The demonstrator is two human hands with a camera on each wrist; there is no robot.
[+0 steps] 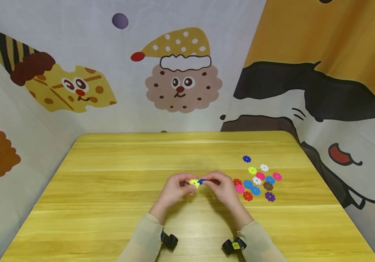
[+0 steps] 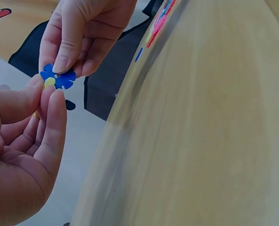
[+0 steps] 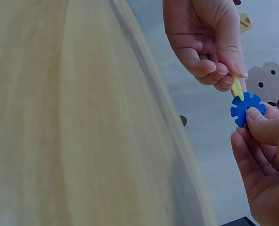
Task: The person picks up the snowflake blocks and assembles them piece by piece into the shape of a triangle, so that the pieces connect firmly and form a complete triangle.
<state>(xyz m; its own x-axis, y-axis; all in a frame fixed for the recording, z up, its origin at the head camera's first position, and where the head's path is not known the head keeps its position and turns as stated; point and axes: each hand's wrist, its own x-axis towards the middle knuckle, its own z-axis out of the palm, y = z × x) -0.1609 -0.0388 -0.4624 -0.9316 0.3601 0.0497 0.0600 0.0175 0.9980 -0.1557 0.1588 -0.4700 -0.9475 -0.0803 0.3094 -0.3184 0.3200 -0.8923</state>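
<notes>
Left hand (image 1: 173,189): pinching yellow notched round plastic-looking disc (image 1: 194,183) | Right hand (image 1: 223,187): pinching blue matching disc (image 3: 240,109) | I'm seeing rims touching between hands, planes lying crosswise.

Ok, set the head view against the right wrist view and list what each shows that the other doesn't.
Only the head view shows the loose interlocking discs on the right of the wooden table, the cream sleeves, and the broad face of the yellow interlocking disc.

Only the right wrist view shows the broad notched face of the blue interlocking disc; the head view has it nearly edge-on.

Both show the left hand pinching the yellow disc, the right hand pinching the blue one, the table, and the printed cookie character.
</notes>
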